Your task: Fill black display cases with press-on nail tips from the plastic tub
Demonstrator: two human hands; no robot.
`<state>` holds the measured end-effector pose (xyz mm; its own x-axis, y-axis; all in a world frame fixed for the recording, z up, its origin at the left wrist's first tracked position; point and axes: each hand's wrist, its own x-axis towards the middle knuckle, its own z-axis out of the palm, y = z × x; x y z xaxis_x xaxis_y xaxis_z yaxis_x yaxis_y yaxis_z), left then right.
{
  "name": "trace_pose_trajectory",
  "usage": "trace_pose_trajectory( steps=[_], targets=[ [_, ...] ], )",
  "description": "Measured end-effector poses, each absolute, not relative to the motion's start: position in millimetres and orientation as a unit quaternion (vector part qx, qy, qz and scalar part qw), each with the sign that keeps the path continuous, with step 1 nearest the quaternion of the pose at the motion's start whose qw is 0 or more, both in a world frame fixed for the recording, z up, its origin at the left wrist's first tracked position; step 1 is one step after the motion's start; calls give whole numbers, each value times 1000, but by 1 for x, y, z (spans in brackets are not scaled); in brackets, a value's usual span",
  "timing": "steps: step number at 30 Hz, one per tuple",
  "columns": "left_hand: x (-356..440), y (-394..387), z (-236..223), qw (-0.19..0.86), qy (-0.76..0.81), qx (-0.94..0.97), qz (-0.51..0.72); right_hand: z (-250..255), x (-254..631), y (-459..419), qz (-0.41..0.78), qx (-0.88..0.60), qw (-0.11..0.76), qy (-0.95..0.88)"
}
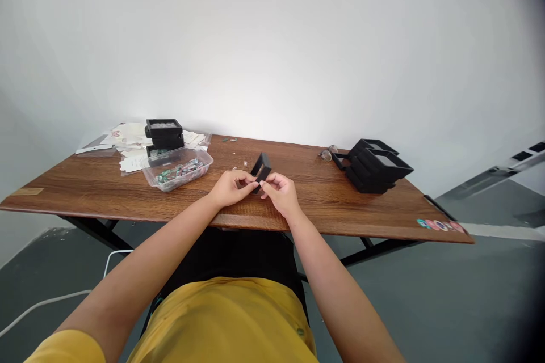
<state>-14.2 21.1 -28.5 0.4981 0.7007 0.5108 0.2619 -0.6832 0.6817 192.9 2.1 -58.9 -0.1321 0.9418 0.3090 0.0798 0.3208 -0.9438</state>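
"Where is it sitting?"
"The left hand (232, 187) and right hand (281, 193) are pinching a black, rectangular, hollow frame (264, 163), holding it tilted near the front of the brown wooden table (315, 204)."

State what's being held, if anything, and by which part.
A black frame, held near its lower end by both the left hand and right hand.
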Motion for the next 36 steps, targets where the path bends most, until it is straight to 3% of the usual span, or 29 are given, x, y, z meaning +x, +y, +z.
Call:
trace_pose_trajectory(
  steps=[20,36],
  targets=[
    [-13,21,-28,277,367,812,359,-57,186,-2,304,-459,457,-699],
    [-13,21,-23,280,334,811,391,-47,185,-11,196,-498,468,-703]
  ],
)
